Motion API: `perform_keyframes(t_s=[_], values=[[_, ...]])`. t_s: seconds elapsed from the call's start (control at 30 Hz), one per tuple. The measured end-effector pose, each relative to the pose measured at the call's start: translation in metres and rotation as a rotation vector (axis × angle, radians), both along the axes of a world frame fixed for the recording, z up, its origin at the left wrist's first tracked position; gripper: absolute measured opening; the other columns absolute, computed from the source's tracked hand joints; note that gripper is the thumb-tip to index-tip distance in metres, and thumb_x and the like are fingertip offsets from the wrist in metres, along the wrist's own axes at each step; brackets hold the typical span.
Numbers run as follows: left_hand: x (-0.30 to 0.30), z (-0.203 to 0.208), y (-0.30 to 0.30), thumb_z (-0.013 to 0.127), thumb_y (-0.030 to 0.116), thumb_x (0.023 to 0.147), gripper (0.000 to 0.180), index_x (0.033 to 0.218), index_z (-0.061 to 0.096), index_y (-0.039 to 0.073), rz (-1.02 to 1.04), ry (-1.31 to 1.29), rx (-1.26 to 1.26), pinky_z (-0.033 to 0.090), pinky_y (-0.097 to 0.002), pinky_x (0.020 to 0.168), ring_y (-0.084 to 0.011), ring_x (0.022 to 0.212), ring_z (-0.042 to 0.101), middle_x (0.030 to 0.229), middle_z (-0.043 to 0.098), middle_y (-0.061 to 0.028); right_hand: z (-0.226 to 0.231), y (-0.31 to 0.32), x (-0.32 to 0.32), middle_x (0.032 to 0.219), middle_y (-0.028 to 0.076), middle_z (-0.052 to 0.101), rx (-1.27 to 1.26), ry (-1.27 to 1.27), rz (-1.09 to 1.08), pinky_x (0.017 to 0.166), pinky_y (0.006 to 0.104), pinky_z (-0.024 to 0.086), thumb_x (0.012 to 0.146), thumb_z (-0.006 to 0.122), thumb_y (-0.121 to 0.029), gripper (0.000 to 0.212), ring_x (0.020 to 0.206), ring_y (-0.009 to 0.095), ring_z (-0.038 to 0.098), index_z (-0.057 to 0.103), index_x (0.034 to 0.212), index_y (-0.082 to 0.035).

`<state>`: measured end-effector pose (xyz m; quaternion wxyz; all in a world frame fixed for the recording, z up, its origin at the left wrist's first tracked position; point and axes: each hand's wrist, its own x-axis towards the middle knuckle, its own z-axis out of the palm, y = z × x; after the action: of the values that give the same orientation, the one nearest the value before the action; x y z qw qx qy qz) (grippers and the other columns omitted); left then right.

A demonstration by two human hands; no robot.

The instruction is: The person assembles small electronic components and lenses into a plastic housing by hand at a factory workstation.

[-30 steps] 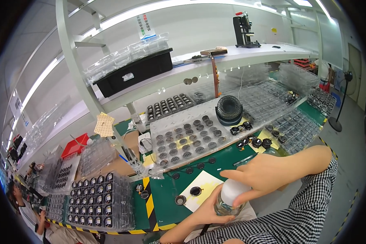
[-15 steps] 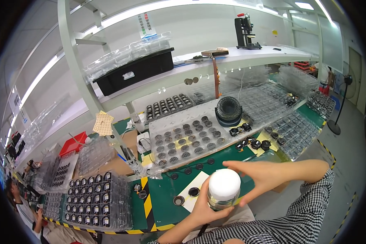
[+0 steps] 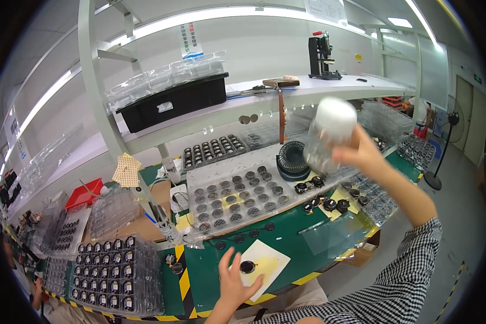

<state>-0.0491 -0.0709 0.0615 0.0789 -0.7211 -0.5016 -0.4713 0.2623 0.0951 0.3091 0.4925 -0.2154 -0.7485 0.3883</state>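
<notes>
My right hand (image 3: 356,150) is raised over the back right of the bench, fingers wrapped round a clear jar (image 3: 321,146) with a white lid (image 3: 336,117). Motion blurs both. Low at the front, my left hand (image 3: 236,285) has its fingers spread and nothing visible in it. Between its index finger and thumb, a small round black part (image 3: 247,267) lies on a white sheet of paper (image 3: 272,260) with a yellowish stain. Just behind the paper, several round black parts (image 3: 254,233) sit in a row on the green mat (image 3: 286,237).
A clear tray (image 3: 229,178) of round parts stands behind, beside a small black fan (image 3: 294,159). Stacked trays (image 3: 116,270) of parts stand at left. Black parts (image 3: 329,204) lie on yellow paper at right. A shelf (image 3: 243,102) with a black bin (image 3: 173,102) runs above.
The jar has gone from both hands at the front to my right hand alone, up and away to the right. My left hand has let go and opened beside the paper. The view has shifted slightly.
</notes>
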Motion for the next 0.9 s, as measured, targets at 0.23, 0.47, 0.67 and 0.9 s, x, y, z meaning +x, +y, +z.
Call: perform_keyframes(t_s=[0.23,0.47,0.67,0.9], values=[[-0.060,-0.083,-0.064,0.072,0.022,0.079,0.074,0.140,0.039,-0.002,0.463,-0.136,-0.211,0.032,-0.0495,0.107,-0.0450,0.128,0.038,0.140,0.037,-0.0273,0.092,0.167,0.041,0.124,0.023,0.057,0.172,-0.072,-0.761,0.098,0.0362,0.043,0.068,0.084,-0.045,0.095,0.114,0.027,0.057,0.039,0.133,0.008],[-0.059,-0.091,-0.071,0.070,0.021,0.081,0.068,0.138,0.042,-0.002,0.570,-0.183,-0.112,0.035,-0.0478,0.106,-0.0450,0.124,0.042,0.137,0.041,-0.0281,0.089,0.270,0.014,0.117,0.024,0.061,0.251,-0.055,-0.824,0.095,0.0365,0.045,0.063,0.086,-0.046,0.089,0.109,0.030,0.060,0.050,0.121,0.011],[-0.056,-0.085,-0.060,0.071,0.020,0.079,0.066,0.137,0.045,0.000,0.562,-0.246,-0.188,0.039,-0.0474,0.104,-0.0450,0.121,0.046,0.133,0.045,-0.0277,0.085,0.379,0.039,0.097,0.019,0.070,0.304,-0.124,-1.134,0.081,0.0358,0.049,0.066,0.084,-0.043,0.064,0.091,0.025,0.066,0.067,0.103,0.006],[-0.070,-0.098,-0.069,0.075,0.018,0.071,0.067,0.128,0.048,-0.004,0.617,-0.173,-0.107,0.044,-0.0466,0.095,-0.0422,0.111,0.052,0.122,0.053,-0.0247,0.077,0.406,-0.006,0.094,0.011,0.069,0.320,-0.277,-0.882,0.080,0.0366,0.049,0.071,0.079,-0.053,0.061,0.088,0.022,0.063,0.069,0.101,-0.001]])
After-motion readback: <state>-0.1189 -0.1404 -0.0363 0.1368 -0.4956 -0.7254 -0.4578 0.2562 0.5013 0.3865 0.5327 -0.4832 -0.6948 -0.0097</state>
